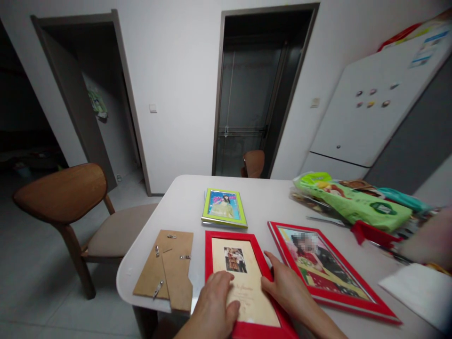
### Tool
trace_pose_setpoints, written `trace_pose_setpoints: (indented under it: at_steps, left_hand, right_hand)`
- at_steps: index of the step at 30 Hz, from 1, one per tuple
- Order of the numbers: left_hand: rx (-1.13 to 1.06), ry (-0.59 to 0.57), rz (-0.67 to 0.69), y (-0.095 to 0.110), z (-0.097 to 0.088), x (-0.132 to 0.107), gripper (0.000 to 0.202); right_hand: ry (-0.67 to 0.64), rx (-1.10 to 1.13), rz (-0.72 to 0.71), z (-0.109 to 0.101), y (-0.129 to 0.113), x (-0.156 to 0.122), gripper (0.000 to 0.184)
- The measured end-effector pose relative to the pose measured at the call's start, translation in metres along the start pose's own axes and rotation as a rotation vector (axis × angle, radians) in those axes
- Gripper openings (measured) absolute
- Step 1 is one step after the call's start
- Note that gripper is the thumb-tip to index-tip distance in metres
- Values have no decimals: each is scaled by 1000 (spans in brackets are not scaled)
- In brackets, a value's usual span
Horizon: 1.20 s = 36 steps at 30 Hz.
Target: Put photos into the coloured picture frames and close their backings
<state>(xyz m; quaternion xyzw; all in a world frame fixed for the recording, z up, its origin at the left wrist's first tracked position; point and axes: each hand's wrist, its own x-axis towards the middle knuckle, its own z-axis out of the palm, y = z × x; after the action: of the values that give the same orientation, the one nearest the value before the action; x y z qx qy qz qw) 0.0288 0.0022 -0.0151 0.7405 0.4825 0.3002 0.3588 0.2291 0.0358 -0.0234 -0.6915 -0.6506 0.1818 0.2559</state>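
Observation:
A red picture frame (209, 256) lies face up at the table's near edge, with a cream printed insert (254, 301) carrying a small photo inside it. My left hand (217, 301) rests over the frame's lower left side, thumb and fingers apart and touching the insert. My right hand (287, 285) grips the frame's right side, thumb at the inner edge and fingers at the outer edge. To the left lie brown backing boards (165, 268) with metal clips, one overlapping the other. A second red picture frame (353, 301) with a portrait lies at the right.
A yellow-green picture frame (224, 207) lies farther back on the white table (183, 202). A green package (367, 205), a red object (377, 235) and white paper (416, 292) crowd the right side. A wooden chair (63, 193) stands left, another chair (253, 163) behind.

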Motion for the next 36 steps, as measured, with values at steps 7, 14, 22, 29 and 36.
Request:
trace_pose_setpoints:
  at_steps: [7,14,22,29,36]
  left_hand:
    - [-177,114,-98,30,3,33,59]
    - [-188,175,-53,58,-2,49,75]
    - [-516,342,-239,-13,-77,29,64]
    - [-306,369,-305,-65,-69,19,64]
    - [-55,370,-209,-59,-69,11,51]
  right_hand:
    - [-221,979,204,-21,-42,-14,58]
    - [-228,1127,206,-29,-56,-15,72]
    - [13,249,154,-11,-1,5,59]
    - [7,-212,39,1,13,10,52]
    - [172,-202,-136,1,2,8,37]
